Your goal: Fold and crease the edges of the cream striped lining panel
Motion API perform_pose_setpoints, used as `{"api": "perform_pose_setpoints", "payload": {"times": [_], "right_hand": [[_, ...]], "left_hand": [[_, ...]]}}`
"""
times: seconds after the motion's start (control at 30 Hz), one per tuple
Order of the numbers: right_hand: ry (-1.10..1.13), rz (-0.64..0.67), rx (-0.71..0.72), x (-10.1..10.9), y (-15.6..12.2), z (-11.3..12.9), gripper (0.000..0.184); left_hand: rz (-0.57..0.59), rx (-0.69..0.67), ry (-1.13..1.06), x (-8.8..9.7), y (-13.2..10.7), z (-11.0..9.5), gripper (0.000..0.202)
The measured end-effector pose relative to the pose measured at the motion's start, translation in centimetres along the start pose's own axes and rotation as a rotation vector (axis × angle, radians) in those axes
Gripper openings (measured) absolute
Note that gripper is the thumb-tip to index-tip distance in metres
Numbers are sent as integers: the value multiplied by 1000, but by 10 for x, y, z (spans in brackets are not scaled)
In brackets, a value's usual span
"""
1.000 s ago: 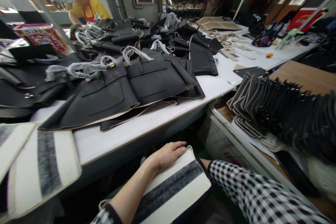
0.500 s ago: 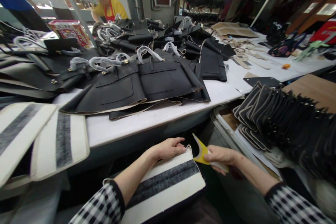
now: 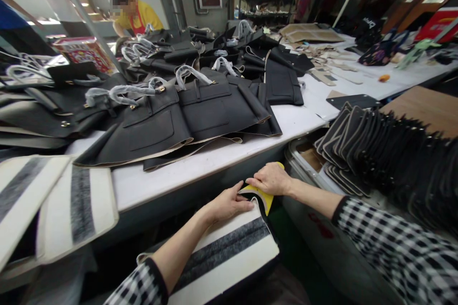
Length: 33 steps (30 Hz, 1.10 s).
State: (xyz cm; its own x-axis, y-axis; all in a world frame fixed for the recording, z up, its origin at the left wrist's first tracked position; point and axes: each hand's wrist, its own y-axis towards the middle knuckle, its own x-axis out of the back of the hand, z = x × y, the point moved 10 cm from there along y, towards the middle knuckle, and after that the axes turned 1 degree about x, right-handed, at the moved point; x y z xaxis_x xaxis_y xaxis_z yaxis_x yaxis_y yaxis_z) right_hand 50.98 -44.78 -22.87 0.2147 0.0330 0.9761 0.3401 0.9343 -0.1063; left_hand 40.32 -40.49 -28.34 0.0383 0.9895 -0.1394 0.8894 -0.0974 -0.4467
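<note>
A white panel with a grey felt-like stripe (image 3: 232, 243) lies low in front of me, a black layer showing along its edge. My left hand (image 3: 227, 206) grips its far edge near the upper right corner, thumb on the white face and fingers over the side. In my right hand (image 3: 274, 178) is a yellow scraper-like tool (image 3: 266, 198) with a concave curved edge, held beside that corner. The tool's curve sits around the rounded corner; whether it touches the material I cannot tell.
Black bag bodies (image 3: 211, 105) with wrapped handles are piled on the white table (image 3: 150, 188). More striped panels (image 3: 80, 209) lie at the left. A bin (image 3: 296, 162) stands at the right, near stacked black pieces (image 3: 386, 157). A person in yellow (image 3: 143, 14) works behind.
My right hand has moved up and left, turning the yellow tool so its curve faces the panel's corner. My left hand stays at the panel's edge. The view has shifted slightly.
</note>
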Motion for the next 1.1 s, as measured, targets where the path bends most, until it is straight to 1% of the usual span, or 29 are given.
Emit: {"api": "perform_pose_setpoints", "payload": {"times": [0.1,0.2,0.37,0.43,0.63,0.8,1.1], "right_hand": [[-68,2,53,0,4,7,68],[-112,7,98,-2,5,11,69],[-141,19,155,-6,6,19,69],[-147,26,180,-7,6,22,68],[-179,36,237,-8,6,30,65],[-189,57,214,-13,5,31,68],[-162,84,122,-22,-1,25,71]], "left_hand": [[15,-22,-9,-2,-2,-5,98],[12,-26,47,-1,-2,-5,90],[-57,-61,200,8,1,-1,71],[-74,-79,275,10,0,-4,66],[0,-118,413,-2,-6,-18,42],[-26,-127,533,-2,-9,-23,38],[-52,-166,746,-7,-6,-28,34]]}}
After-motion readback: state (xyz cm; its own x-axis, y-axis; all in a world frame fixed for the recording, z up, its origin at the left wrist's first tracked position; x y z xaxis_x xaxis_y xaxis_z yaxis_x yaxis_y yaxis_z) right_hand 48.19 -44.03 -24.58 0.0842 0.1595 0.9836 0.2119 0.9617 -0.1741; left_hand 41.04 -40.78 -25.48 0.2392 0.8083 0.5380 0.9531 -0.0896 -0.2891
